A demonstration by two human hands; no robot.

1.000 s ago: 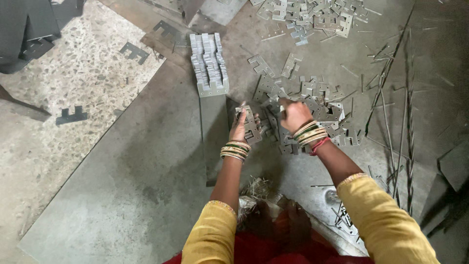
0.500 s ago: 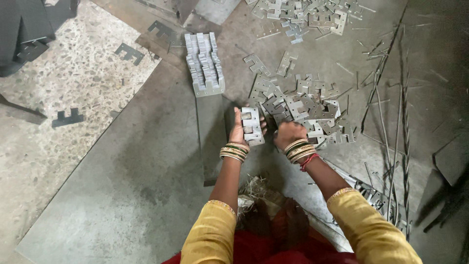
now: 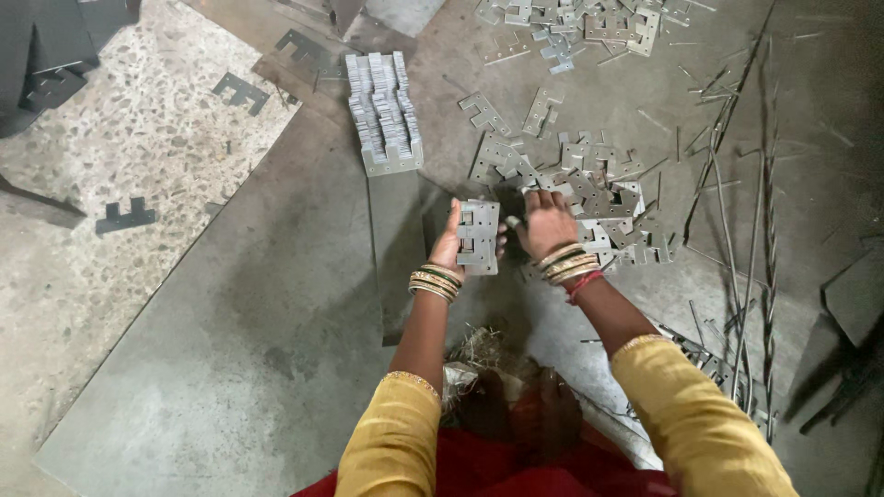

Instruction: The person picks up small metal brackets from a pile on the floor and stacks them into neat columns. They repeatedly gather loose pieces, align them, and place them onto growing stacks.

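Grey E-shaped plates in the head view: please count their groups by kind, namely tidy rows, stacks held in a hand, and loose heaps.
Tidy row: 1
Stack held in the left hand: 1
Loose heaps: 2, the near heap under the right hand and the far heap
Total: 4

I see dull grey stamped sheet-metal plates (image 3: 479,236), a matt smooth steel sheet (image 3: 230,368) over rough speckled stone floor (image 3: 110,147), shiny metal bangles (image 3: 435,283) and soft yellow cloth sleeves (image 3: 700,414)
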